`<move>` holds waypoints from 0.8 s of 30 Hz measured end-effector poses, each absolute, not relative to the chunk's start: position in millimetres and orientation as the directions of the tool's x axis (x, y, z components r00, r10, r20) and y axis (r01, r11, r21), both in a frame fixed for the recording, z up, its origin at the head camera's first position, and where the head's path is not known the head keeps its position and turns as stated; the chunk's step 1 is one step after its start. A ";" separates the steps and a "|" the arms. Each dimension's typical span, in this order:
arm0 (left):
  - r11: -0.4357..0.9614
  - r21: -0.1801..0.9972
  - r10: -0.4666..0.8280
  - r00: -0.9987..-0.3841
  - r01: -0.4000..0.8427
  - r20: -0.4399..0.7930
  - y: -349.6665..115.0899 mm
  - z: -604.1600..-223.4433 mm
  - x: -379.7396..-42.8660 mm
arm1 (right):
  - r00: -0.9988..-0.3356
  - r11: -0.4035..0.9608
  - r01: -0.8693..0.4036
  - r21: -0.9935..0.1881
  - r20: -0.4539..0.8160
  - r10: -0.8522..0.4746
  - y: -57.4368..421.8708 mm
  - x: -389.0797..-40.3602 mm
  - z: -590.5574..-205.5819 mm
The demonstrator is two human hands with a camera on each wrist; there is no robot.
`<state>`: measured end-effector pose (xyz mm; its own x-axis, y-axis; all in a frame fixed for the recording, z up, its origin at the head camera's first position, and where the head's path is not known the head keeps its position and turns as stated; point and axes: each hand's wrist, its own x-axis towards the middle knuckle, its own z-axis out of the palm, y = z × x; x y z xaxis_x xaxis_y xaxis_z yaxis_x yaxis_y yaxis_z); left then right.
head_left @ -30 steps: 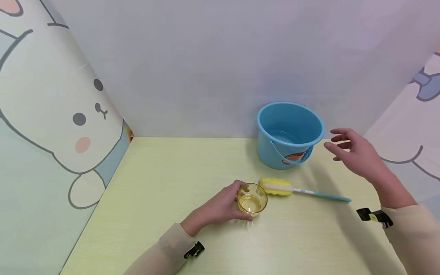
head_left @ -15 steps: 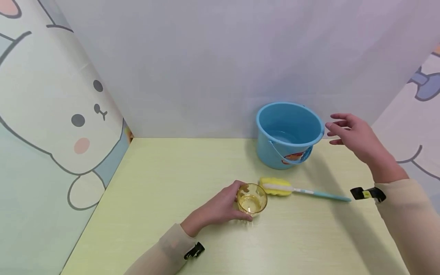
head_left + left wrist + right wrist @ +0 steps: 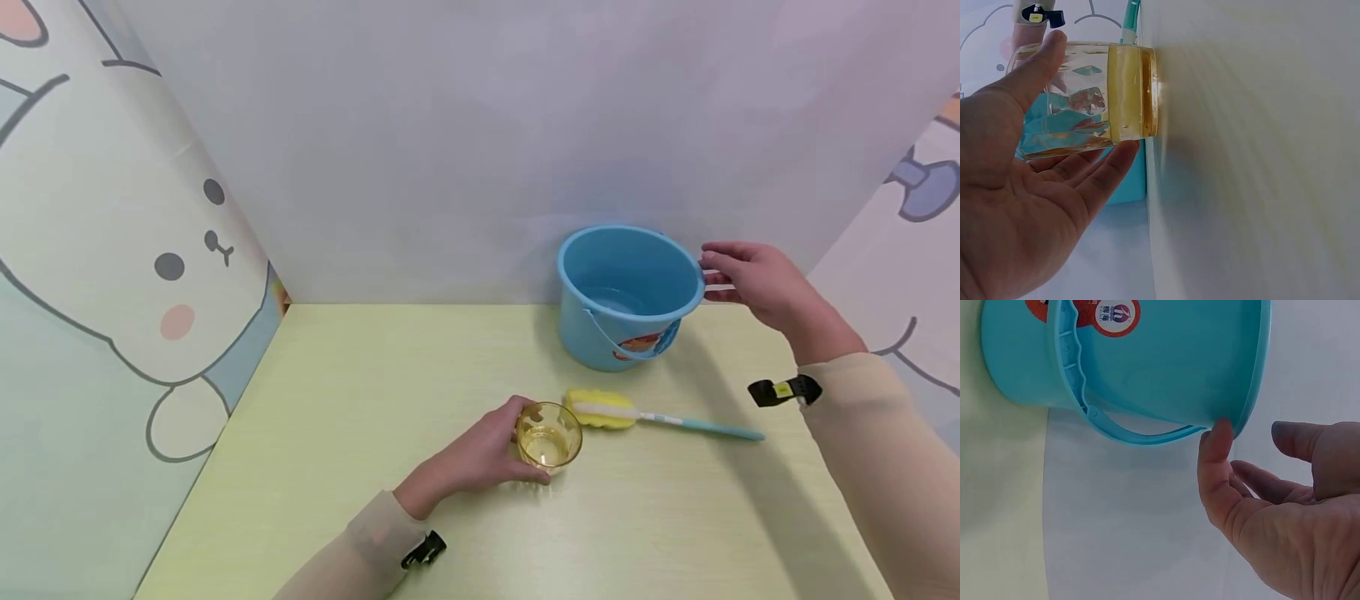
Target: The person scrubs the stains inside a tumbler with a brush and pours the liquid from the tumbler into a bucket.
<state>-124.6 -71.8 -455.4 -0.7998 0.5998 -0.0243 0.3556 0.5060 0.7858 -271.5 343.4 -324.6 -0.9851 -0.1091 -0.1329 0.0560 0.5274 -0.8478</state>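
Observation:
My left hand (image 3: 480, 454) holds a clear amber drinking glass (image 3: 551, 448) that stands upright on the table, thumb on the near side and fingers on the far side. The left wrist view shows the faceted glass (image 3: 1085, 103) between thumb and fingers. At the back right, a blue plastic bucket (image 3: 579, 329) stands with its handle hanging down in front. My right hand (image 3: 765, 279) is beside the bucket's right rim, fingers loosely extended. In the right wrist view, one fingertip (image 3: 1221, 428) lies right at the rim, while the thumb is apart from it.
A bottle brush with a yellow sponge head (image 3: 600, 410) and a blue-and-white handle (image 3: 716, 428) lies between glass and bucket. The pale wooden table (image 3: 375, 358) ends at a grey-white back wall (image 3: 412, 167). Side panels carry cartoon prints.
My right hand has moved up and then left, from clear of the bucket to its right rim. My left hand and the glass have stayed in place.

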 end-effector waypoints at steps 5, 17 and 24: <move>0.504 0.793 0.596 -0.802 0.343 -0.032 -72.0 -454.5 -123.9 | -0.982 0.539 0.059 -0.840 -0.146 -0.119 342.1 -278.3 -323.1; 0.512 0.787 0.593 -0.804 0.343 -0.035 -73.0 -453.3 -123.8 | -0.973 0.467 0.074 -0.881 -0.166 -0.160 341.9 -283.1 -322.5; 0.508 0.785 0.596 -0.803 0.354 -0.024 -73.7 -454.8 -123.7 | -0.965 0.445 0.086 -0.891 -0.186 -0.185 341.1 -284.3 -323.7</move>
<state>-123.7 -73.7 -454.8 -0.8027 0.5959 -0.0239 0.3539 0.5082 0.7852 -284.3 341.1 -323.7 -0.9650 -0.1851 -0.1857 0.0862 0.4450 -0.8914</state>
